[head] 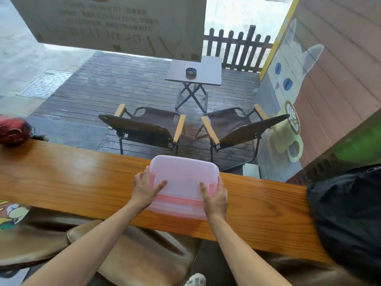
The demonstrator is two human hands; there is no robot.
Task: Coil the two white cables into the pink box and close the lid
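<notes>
The pink box [181, 205] sits on the wooden bench [61, 176], at its near edge and roughly central, with the translucent lid [183, 176] lying over the top. The left hand [144, 189] grips the lid's left end, fingers wrapped over the side and thumb laid across the top surface. The right hand [215, 198] grips the right end in the same manner, thumb on top, fingers curled around the edge. No white cables are visible; whether they lie coiled inside cannot be told through the clouded lid. The lid appears seated or nearly so, and the step in hand is judged to be the closing. To do it well, the lid should be squared to the rim on all four sides before any pressure is applied, then pressed evenly at both ends so one corner does not ride up. Any side clips should be checked and snapped in turn. The box overhangs close to the bench edge, so downward force should stay vertical to avoid tipping it towards the person. A black bag [346, 213] lies on the bench to the right, well apart from the box.
</notes>
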